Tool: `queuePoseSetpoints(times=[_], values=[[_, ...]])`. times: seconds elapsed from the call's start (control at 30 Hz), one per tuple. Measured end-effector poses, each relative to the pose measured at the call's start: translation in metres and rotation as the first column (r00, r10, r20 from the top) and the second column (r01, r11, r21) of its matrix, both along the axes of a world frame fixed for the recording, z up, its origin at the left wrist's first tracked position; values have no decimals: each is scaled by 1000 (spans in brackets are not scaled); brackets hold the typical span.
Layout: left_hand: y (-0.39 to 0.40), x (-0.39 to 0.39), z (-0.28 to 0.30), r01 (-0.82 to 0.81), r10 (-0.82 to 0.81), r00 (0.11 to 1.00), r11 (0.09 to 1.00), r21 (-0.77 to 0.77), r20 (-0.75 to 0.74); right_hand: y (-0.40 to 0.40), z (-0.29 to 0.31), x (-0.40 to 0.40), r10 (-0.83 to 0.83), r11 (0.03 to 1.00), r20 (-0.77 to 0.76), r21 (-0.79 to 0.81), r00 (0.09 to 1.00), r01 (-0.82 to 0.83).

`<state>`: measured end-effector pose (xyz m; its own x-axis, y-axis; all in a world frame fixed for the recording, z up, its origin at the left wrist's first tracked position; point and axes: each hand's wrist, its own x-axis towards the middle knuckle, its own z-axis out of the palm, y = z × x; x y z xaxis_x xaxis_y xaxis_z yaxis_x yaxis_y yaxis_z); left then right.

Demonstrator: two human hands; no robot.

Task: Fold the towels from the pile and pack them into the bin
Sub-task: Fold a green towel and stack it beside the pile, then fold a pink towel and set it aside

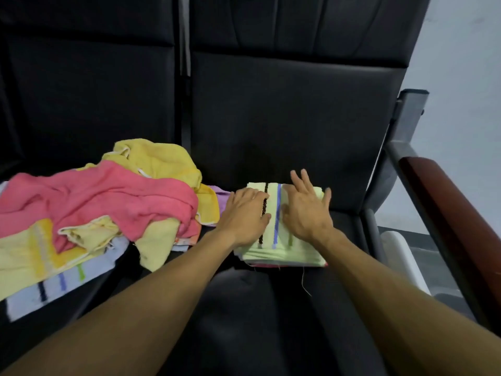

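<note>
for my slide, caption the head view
Both hands, left hand and right hand, press a folded striped towel beside the unfolded pile.

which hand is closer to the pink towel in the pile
Left. The left hand presses the left half of the folded green striped towel, just right of the pink towel. The right hand lies flat on the folded towel's right half, farther away.
</note>
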<state>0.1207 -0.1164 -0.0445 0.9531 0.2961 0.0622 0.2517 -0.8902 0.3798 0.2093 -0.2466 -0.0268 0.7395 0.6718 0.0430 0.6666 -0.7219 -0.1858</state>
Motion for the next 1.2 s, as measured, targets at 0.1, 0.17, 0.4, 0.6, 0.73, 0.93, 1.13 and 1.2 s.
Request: queuePoseSetpoints(times=[0.1, 0.17, 0.4, 0.6, 0.73, 0.93, 1.13, 1.2], values=[[13, -31, 8, -119, 116, 989, 992, 31, 90, 23, 16, -29, 104, 980, 30, 168, 994, -107], [30, -52, 17, -225, 224, 971, 974, 11, 81, 44, 19, -52, 188, 962, -21, 206, 982, -180], [88, -112, 20, -386, 387, 922, 922, -30, 3, 115, -15, -102, 368, 927, -296, 194, 881, -322], [108, -131, 5, -330, 324, 942, 942, -63, -86, 147, -38, -114, 336, 941, -335, 151, 880, -302], [107, -134, 2, -346, 343, 938, 936, -68, -49, 145, -32, -118, 281, 951, -293, 213, 914, -225], [89, -135, 31, -355, 353, 935, 933, -56, -39, 109, 3, -128, 345, 876, -234, 427, 909, -223], [40, -142, 77, -345, 315, 922, 932, 108, 225, 47, 55, -147, 312, 829, -205, 535, 928, -161], [17, -144, 85, -315, 280, 921, 944, 95, 270, 23, 65, -153, 257, 815, -211, 572, 943, -94]])
